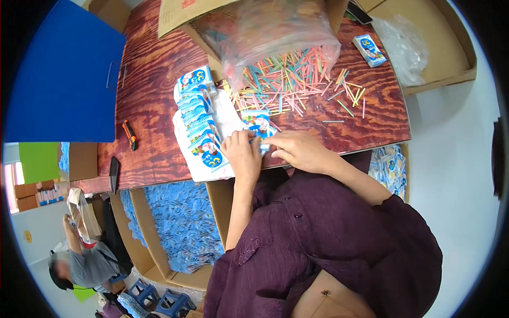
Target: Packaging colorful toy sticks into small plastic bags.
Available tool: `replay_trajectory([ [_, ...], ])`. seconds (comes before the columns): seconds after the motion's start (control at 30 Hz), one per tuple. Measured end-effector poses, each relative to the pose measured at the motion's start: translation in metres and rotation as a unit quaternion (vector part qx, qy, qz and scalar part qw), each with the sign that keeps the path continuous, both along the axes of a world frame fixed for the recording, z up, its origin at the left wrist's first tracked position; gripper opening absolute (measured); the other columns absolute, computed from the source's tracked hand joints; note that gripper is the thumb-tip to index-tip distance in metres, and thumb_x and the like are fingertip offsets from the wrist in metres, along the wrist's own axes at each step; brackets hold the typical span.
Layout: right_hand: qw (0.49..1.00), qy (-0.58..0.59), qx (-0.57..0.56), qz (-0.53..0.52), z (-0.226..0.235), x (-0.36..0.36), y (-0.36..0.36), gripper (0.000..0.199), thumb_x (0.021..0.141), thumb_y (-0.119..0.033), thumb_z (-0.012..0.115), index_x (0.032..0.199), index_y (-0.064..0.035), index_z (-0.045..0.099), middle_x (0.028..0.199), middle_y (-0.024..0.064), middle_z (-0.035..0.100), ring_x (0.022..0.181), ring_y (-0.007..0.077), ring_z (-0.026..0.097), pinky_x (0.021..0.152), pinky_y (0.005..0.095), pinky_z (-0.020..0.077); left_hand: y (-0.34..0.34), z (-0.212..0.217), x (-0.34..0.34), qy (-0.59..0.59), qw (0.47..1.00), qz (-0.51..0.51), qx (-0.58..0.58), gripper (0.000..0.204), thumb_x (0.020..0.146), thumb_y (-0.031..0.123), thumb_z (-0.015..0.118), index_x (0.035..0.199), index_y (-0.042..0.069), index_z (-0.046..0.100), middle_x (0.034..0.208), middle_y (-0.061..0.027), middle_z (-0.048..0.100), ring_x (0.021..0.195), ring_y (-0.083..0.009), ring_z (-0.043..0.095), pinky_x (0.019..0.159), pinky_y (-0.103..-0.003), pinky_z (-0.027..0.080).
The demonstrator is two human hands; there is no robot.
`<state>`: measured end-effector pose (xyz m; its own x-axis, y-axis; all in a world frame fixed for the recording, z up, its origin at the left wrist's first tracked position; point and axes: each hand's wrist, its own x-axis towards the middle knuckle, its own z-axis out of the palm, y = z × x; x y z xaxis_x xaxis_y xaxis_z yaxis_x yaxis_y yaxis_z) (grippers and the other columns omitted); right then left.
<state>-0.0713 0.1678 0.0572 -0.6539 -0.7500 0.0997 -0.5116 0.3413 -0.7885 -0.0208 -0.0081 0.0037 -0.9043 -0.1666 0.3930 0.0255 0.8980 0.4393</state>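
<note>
both hands, left hand (pixel 241 153) and right hand (pixel 297 149), grip a small packet (pixel 258 127), seemingly; clear bag (pixel 275 32) spills coloured sticks (pixel 286 79).

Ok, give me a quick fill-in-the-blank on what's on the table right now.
1. Both hands, left hand and right hand, touch one small printed ____.
2. The coloured sticks spill from a clear plastic ____.
3. The orange utility knife lies to the person's ____ of the stack of flat packets.

Missing: packet; bag; left

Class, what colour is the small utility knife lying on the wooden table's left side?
Orange and black: the utility knife shows best in the head view.
</note>
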Motion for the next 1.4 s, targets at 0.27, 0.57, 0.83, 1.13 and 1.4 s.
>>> replay_trajectory([
  [0.27,0.973,-0.089,-0.094,-0.191,-0.009,-0.034,-0.005,0.026,0.09,-0.022,0.064,0.107,-0.0028,0.065,0.073,0.0071,0.06,0.065,0.0144,0.055,0.061,0.0304,0.0432,0.002,0.003,0.0,0.065,0.998,-0.014,-0.014,0.008,0.08,0.008,0.066,0.083,0.008,0.058,0.081,-0.0064,0.056,0.081,-0.0266,0.053,0.086,-0.042,0.035],
  [0.57,0.983,-0.066,-0.107,-0.132,-0.039,-0.054,-0.047,0.02,0.079,-0.019,0.065,0.081,0.0006,0.061,0.079,0.018,0.063,0.078,0.0377,0.061,0.068,0.0444,0.047,-0.008,0.002,0.006,0.028,0.998,-0.05,-0.02,0.01,0.08,0.01,0.067,0.087,0.008,0.06,0.085,-0.006,0.057,0.088,-0.0265,0.053,0.095,-0.045,0.036],
  [0.83,0.959,0.026,-0.185,-0.211,-0.04,-0.039,-0.034,0.014,0.08,-0.015,0.064,0.082,-0.0011,0.065,0.076,0.0143,0.058,0.078,0.033,0.057,0.068,0.0417,0.0441,0.0,0.027,0.007,0.089,0.99,0.05,0.101,0.022,0.079,0.01,0.072,0.096,0.004,0.059,0.092,-0.0106,0.058,0.095,-0.0309,0.054,0.096,-0.046,0.035],
  [1.13,0.974,0.007,-0.186,-0.132,-0.015,-0.029,-0.027,0.021,0.082,-0.01,0.068,0.073,0.0031,0.055,0.066,0.0095,0.048,0.062,0.0187,0.046,0.058,0.0328,0.0383,0.001,0.037,0.005,0.048,0.956,-0.026,0.288,0.008,0.087,0.001,0.063,0.081,-0.002,0.058,0.074,-0.0047,0.057,0.07,-0.0114,0.053,0.066,-0.026,0.042],
  [1.4,0.959,-0.168,-0.196,-0.113,-0.018,-0.038,-0.022,0.016,0.087,-0.01,0.065,0.082,0.0035,0.06,0.071,0.0028,0.056,0.065,0.0065,0.047,0.058,0.0273,0.0393,0.011,0.026,0.009,-0.02,0.898,-0.024,0.438,0.008,0.09,0.001,0.06,0.083,-0.003,0.059,0.077,-0.0047,0.058,0.072,-0.0088,0.052,0.066,-0.024,0.042],
])
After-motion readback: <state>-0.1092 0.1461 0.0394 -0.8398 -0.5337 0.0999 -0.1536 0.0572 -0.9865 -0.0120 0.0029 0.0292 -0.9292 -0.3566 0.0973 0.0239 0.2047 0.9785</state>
